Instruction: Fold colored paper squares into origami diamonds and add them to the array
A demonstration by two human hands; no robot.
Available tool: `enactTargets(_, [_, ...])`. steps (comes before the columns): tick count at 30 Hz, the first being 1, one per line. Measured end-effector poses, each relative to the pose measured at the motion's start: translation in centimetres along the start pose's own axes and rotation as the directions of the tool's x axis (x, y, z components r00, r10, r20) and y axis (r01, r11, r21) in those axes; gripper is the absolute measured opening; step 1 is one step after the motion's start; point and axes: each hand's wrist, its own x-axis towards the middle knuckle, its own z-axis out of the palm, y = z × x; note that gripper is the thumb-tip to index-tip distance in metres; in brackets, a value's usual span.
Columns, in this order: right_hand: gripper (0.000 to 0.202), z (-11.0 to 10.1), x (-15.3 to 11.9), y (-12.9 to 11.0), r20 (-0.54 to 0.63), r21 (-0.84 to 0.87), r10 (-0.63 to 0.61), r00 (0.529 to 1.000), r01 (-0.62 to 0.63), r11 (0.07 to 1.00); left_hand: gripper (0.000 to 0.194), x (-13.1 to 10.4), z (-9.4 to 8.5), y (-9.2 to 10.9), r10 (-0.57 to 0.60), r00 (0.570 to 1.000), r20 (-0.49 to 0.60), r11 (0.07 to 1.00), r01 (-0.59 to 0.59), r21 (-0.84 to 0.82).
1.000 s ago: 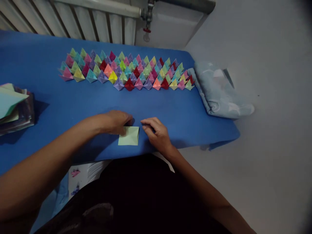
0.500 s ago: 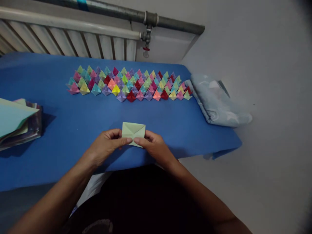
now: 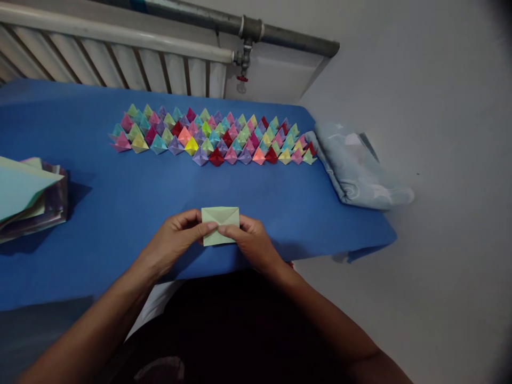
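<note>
A small pale green folded paper (image 3: 221, 237), creased toward its centre, is held up just above the near part of the blue-covered table (image 3: 132, 224). My left hand (image 3: 174, 237) grips its left side, thumb lying on the front and fingers behind. On the opposite side my right hand (image 3: 256, 240) pinches it the same way, and the two thumb tips nearly meet near the middle. The fingers behind the paper are mostly hidden. Beyond the hands stand rows of colourful origami pieces (image 3: 216, 140), pointed like small boats.
At the left lies a stack of coloured paper sheets (image 3: 26, 184) with a shiny wrapper under it. A folded grey-blue cloth (image 3: 360, 170) rests at the table's right end by the wall. Behind the table are a white radiator (image 3: 120, 64) and a pipe with a red-handled valve (image 3: 242, 78).
The green paper has tilted and sits slightly lower in view, with more of its lower part showing. My thumbs have shifted a little up its face. Both hands keep their hold.
</note>
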Motion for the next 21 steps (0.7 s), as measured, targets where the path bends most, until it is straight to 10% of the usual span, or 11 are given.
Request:
enactTargets(8, [0.024, -0.4, 0.4, 0.3, 0.085, -0.112, 0.024, 0.996, -0.015, 0.994, 0.025, 0.6, -1.4, 0.9, 0.06, 0.994, 0.092, 0.989, -0.071, 0.13])
enactTargets(13, [0.016, -0.6, 1.3, 0.3, 0.127, -0.467, -0.305, 0.944, 0.328, 0.821, 0.019, 1.3, -2.8, 1.2, 0.249, 0.948, 0.2, 0.866, -0.31, 0.392])
enactTargets(17, [0.014, -1.5, 2.3, 0.3, 0.315, -0.748, -0.588, 0.745, 0.577, 0.33, 0.013, 1.7, -3.4, 0.9, 0.619, 0.719, 0.316, 0.417, -0.641, 0.644])
enactTargets(21, [0.019, -2.1, 2.9, 1.0, 0.454, -0.826, -0.678, 0.578, 0.558, -0.078, 0.013, 1.7, -3.1, -0.3, 0.765, 0.452, 0.459, -0.073, -0.648, 0.758])
